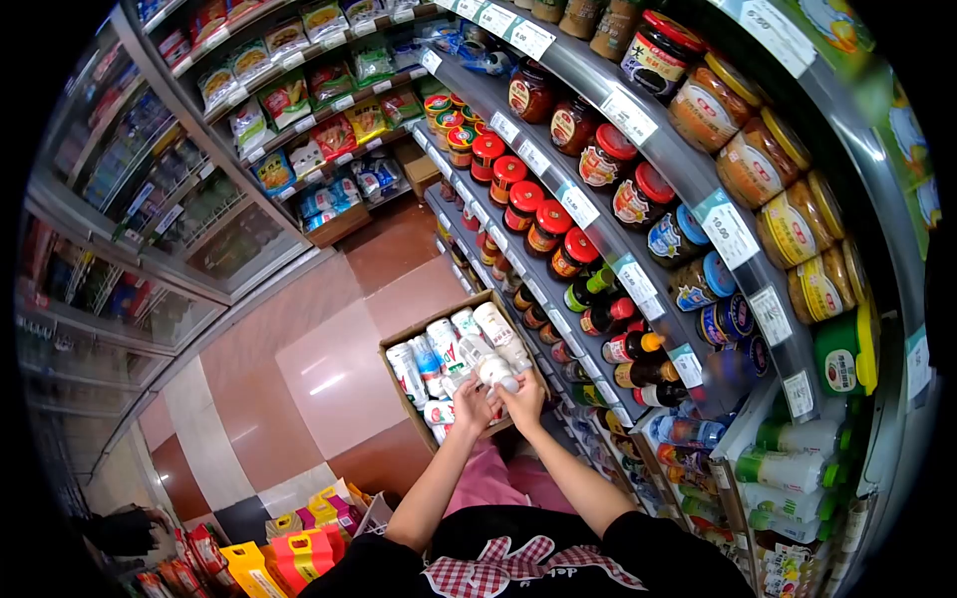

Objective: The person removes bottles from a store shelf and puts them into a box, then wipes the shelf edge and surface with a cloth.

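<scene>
A white bottle (487, 363) is held over an open cardboard box (436, 320), its rounded white end toward me. My left hand (473, 404) has its fingers curled against the near left side of the bottle. On the right, my right hand (523, 401) closes around the same end, and the two hands almost meet. Below them the box is packed with several white cans and bottles; one white can (406, 371) with red and green print lies along the left wall. My hands cover part of the box's near right side.
Shelves of red-lidded sauce jars (524, 204) and larger brown jars (753, 159) rise close on the right. Glass-door coolers (150, 189) line the left. Bagged goods (334, 80) fill the far shelves. Colourful packages (304, 553) stand at lower left, beside the tiled floor (329, 374).
</scene>
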{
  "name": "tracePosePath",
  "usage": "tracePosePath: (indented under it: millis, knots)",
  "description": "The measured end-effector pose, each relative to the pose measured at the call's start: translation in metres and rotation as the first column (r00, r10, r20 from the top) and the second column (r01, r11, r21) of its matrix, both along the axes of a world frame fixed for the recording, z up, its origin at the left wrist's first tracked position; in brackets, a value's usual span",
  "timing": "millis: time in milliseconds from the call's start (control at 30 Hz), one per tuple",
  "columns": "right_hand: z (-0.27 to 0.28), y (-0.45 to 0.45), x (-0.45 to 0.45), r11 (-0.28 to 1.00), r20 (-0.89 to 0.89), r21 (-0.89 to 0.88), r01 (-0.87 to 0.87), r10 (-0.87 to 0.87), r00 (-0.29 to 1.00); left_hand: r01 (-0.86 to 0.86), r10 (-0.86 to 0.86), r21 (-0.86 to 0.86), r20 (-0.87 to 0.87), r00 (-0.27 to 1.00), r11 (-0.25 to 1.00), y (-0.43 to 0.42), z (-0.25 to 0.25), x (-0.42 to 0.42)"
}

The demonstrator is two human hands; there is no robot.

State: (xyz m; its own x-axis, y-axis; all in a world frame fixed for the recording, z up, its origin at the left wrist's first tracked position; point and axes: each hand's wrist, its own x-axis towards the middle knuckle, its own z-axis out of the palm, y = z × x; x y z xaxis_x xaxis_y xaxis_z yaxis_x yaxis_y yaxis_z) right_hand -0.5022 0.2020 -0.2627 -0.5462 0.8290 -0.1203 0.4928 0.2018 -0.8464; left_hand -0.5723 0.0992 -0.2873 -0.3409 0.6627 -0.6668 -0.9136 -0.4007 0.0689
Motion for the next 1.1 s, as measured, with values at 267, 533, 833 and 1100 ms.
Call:
tracePosePath:
  millis: [267,533,833,1100]
  knots:
    - [-0.076,0.004,-0.032,0.994,-0.012,-0.104,0.027,-0.028,1.000,0.090,-0.102,-0.160,-0.069,0.992,0.983,0.011,-0.042,-0.042]
    - [-0.122,-0.014,-0.001,0.956,0.106,-0.202,0.214,-0.196,0.975,0.177,-0.194,-0.184,-0.078,0.978,0.967,0.015,-0.074,-0.028]
    - [-0.144,-0.019,-0.004,0.904,0.115,-0.225,0.363,-0.346,0.931,0.260,-0.310,-0.303,-0.131,0.942,0.917,0.022,-0.067,-0.030]
    - [-0.130,-0.011,-0.007,0.896,0.170,-0.283,0.343,-0.305,0.937,0.303,-0.361,-0.326,-0.136,0.923,0.896,0.022,-0.066,-0.018]
